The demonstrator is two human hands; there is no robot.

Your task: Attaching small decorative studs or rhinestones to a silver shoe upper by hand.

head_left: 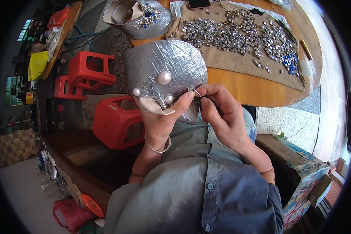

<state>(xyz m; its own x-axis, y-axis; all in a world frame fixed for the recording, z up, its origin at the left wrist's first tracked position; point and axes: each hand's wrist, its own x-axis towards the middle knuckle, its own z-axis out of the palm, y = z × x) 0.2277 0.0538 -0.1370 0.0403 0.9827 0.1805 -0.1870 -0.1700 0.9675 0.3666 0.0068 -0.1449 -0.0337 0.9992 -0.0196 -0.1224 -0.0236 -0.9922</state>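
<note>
My left hand [162,124] is closed on a sun visor [167,56] with a silver, foil-like covered brim and a beige fabric band [150,105]. Its thumb presses the brim near a small clear stone [190,89]. A large pink-white pearl bead [163,78], two smaller pearl beads and several clear stones sit on the brim. Between the fingertips of my right hand [224,113] is a thin needle [197,93], slanting toward the stone beside my left thumb. Any thread is too fine to make out.
On the wooden table [238,84], a brown cloth [222,58] bears many clear and blue rhinestones [238,35]. A second visor [156,27], decorated with stones, lies at the far left edge, near a phone [199,4]. Red plastic stools [115,121] stand at my left.
</note>
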